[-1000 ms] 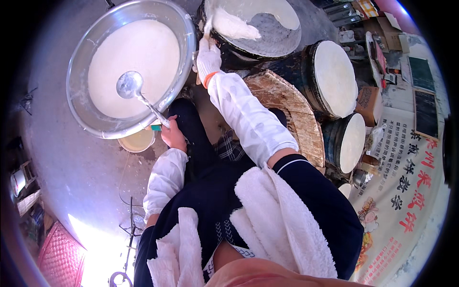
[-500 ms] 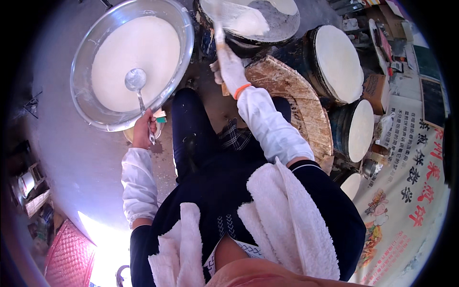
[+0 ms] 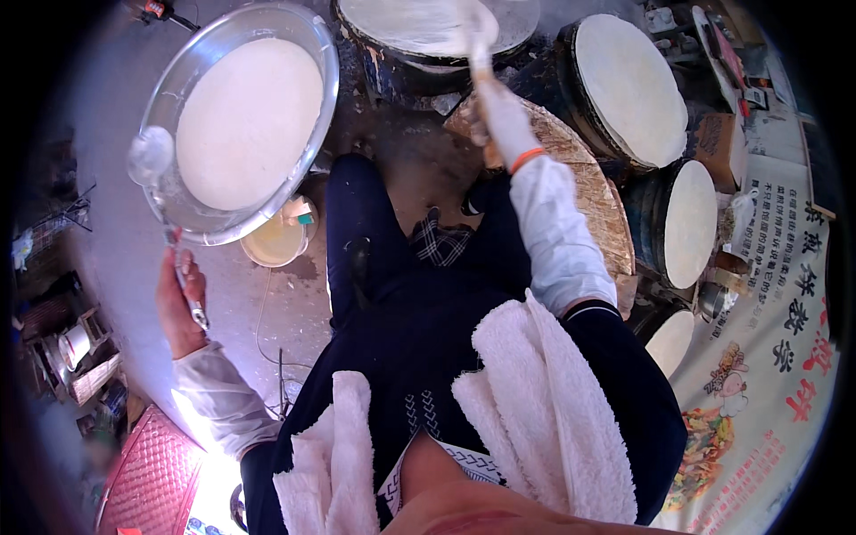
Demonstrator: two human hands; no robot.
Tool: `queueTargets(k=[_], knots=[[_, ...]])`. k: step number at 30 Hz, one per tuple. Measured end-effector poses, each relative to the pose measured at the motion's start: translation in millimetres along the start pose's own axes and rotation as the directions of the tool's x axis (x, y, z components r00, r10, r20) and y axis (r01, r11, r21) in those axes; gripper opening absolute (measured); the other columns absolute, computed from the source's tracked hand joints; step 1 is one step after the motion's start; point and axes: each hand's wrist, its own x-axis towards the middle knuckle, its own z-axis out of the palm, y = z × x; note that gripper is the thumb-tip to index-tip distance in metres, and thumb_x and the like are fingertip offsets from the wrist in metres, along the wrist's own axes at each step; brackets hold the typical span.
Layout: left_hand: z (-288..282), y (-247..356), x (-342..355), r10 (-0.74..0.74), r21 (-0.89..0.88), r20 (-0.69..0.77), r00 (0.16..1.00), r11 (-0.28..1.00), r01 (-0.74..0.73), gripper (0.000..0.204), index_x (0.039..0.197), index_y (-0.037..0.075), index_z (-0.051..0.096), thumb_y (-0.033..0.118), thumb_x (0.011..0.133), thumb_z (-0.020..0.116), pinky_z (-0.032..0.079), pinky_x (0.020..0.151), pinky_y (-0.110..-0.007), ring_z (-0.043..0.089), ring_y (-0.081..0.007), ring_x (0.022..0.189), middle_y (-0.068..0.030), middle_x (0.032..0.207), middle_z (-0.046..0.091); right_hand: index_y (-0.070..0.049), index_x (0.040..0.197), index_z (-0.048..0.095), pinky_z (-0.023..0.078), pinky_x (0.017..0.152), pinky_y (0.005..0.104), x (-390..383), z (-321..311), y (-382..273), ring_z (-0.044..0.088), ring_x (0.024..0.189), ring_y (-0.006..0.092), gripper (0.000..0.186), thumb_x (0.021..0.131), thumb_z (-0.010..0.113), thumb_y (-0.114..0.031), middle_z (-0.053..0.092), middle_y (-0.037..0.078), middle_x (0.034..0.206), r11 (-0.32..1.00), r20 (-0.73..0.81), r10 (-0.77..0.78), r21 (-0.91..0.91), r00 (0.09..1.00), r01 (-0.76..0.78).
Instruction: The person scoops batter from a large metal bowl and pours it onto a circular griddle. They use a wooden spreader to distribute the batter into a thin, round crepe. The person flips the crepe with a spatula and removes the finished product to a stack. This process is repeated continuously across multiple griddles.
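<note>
My left hand (image 3: 181, 299) grips the handle of a metal ladle (image 3: 150, 153), its blurred bowl at the left rim of a large steel basin (image 3: 317, 94) of white batter (image 3: 250, 120). My right hand (image 3: 504, 120), in a white glove with an orange band at the wrist, is closed on a pale spreading tool (image 3: 481, 45), blurred by motion. The tool reaches over a round griddle (image 3: 401, 22) coated with white batter, at the top of the view.
Round griddles with pale rounds (image 3: 629, 89) stand along the right, beside a curved wooden board (image 3: 584, 205) and cardboard box (image 3: 718, 147). A small pail (image 3: 272, 245) sits below the basin. A printed banner (image 3: 749, 383) lies far right, a pink quilted item (image 3: 152, 473) lower left.
The ladle has swung left from over the batter to the basin's left rim, with my left hand moving left. My right hand and tool have moved rightward across the griddle.
</note>
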Motion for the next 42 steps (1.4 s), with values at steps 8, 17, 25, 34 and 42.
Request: queueTargets(k=[8,17,25,34,42], knots=[[152,56,-24,0.047,0.160,0.372,0.927,0.981,-0.114,0.047,0.149,-0.005,0.031,0.017,0.109,0.040,0.040,0.042,-0.018,0.048,-0.0053,0.049,-0.0078,0.093,0.062,-0.015,0.148,0.046,0.039,0.038,0.0246,-9,-56,71,0.050,0.044,0.0085,0.048,0.103,0.053,-0.027,0.058,0.000,0.067,0.976,0.007,-0.151,-0.158,0.989,0.150],[327,5,-3,-0.221,0.176,0.612,0.760,0.974,0.142,0.045,0.142,-0.012,0.036,0.014,0.106,0.046,0.037,0.046,-0.020,0.042,-0.0055,0.050,-0.0059,0.086,0.053,-0.019,0.149,0.047,0.041,0.042,0.0248,-27,-85,36,0.052,0.046,0.0088,0.055,0.100,0.058,-0.041,0.060,0.002,0.068,0.997,0.350,0.032,-0.074,0.936,-0.006],[391,-20,19,-0.296,0.261,0.702,0.647,0.953,0.153,0.042,0.138,-0.012,0.042,0.014,0.105,0.048,0.038,0.046,-0.019,0.045,-0.0051,0.053,-0.0054,0.086,0.050,-0.016,0.148,0.048,0.040,0.040,0.0244,26,-149,-9,0.050,0.044,0.0085,0.050,0.102,0.054,-0.034,0.056,0.000,0.065,0.951,0.127,-0.137,-0.260,0.982,0.167],[422,-35,35,-0.305,0.275,0.700,0.646,0.950,0.150,0.039,0.135,-0.012,0.044,0.013,0.105,0.047,0.038,0.046,-0.019,0.044,-0.0051,0.053,-0.0059,0.086,0.049,-0.014,0.145,0.051,0.047,0.048,0.0276,30,-156,45,0.058,0.054,0.0106,0.047,0.101,0.053,-0.029,0.062,0.005,0.074,0.967,0.152,-0.132,-0.199,0.980,0.161],[453,-68,92,-0.345,0.319,0.631,0.695,0.932,0.173,0.037,0.131,-0.013,0.045,0.013,0.105,0.048,0.038,0.047,-0.019,0.044,-0.0056,0.055,-0.0053,0.083,0.048,-0.028,0.146,0.042,0.051,0.077,0.0561,102,-110,-22,0.066,0.089,0.0465,0.045,0.102,0.048,-0.035,0.068,0.025,0.092,0.553,-0.143,-0.530,-0.805,0.836,0.214]])
